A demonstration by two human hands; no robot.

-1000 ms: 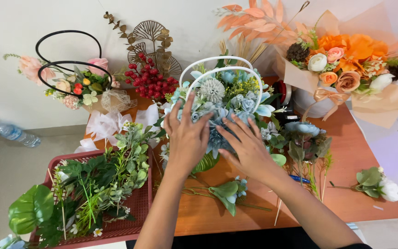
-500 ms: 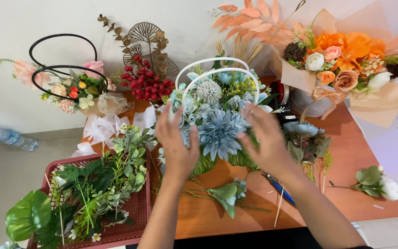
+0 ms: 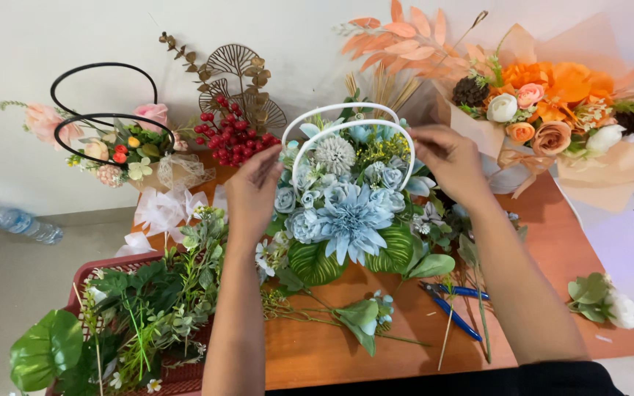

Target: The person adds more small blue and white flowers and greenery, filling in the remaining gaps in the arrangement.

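Both forearms reach straight out from the near edge of the bench (image 3: 552, 242) and close in on the blue flower basket (image 3: 350, 198), which stands toward the far edge, about midway along it. The left hand (image 3: 252, 194) is set against the basket's left flank, back of the hand up, fingers held together and pointing toward the wall, lightly curled into the pale blue blooms rather than clamped on anything; it touches the flowers but I cannot tell whether it pinches a stem. The right hand (image 3: 450, 160) is at the far right of the basket, beside the end of the white looped handle (image 3: 350, 121), knuckles up and fingers bent inward toward the foliage; from here it is not clear whether the fingertips are closed on something or merely resting there.

A large blue bloom faces up at the basket's front, with striped green leaves spread below it. On the bench near the right forearm lie blue-handled pliers (image 3: 450, 302), and a loose green sprig (image 3: 361, 315) lies between the two arms. At the near left corner sits a red tray of greenery (image 3: 122, 323). An orange bouquet (image 3: 552, 103) fills the far right corner, red berries (image 3: 229, 136) stand just left of the basket, and a small white-and-green sprig (image 3: 603, 301) lies near the right edge.
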